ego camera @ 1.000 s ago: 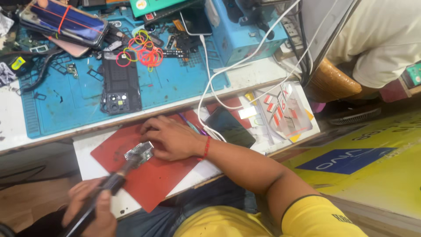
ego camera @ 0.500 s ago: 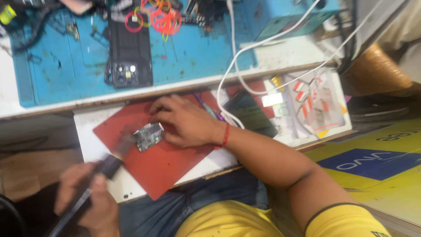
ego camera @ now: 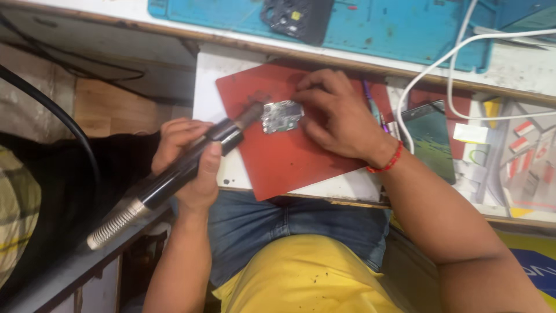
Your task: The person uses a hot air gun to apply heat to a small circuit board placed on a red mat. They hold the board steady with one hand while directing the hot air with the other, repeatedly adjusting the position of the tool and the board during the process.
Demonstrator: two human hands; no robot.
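The left hand (ego camera: pixel 188 159) is wrapped tight around a black hot-air wand (ego camera: pixel 174 174), fingers curled over the barrel and thumb along it, with the ribbed metal end sticking out low to the left and a black cable (ego camera: pixel 55 113) arcing away behind. The wand's dark nozzle (ego camera: pixel 250 113) tilts up and to the right, its tip just beside the left edge of a small silvery circuit board (ego camera: pixel 281 116). The right hand (ego camera: pixel 336 119) lies palm down with the fingers bent, their tips pressing on the right side of that board and pinning it flat; it grips nothing else, and a red bead bracelet (ego camera: pixel 387 163) circles the wrist. The board sits near the middle of a red mat (ego camera: pixel 289 162), which lies on a white slab (ego camera: pixel 208 75) at the front edge of the counter. Right of the hand, a couple of thin pens (ego camera: pixel 370 104) lie on the mat, and a dark phone screen (ego camera: pixel 431 139) rests just beyond them, with white cables (ego camera: pixel 440 64) looping over it. Farther back, a blue work mat (ego camera: pixel 394 29) carries a black phone frame (ego camera: pixel 298 17). Below, I see blue jeans (ego camera: pixel 289 223) and a yellow shirt (ego camera: pixel 307 278).
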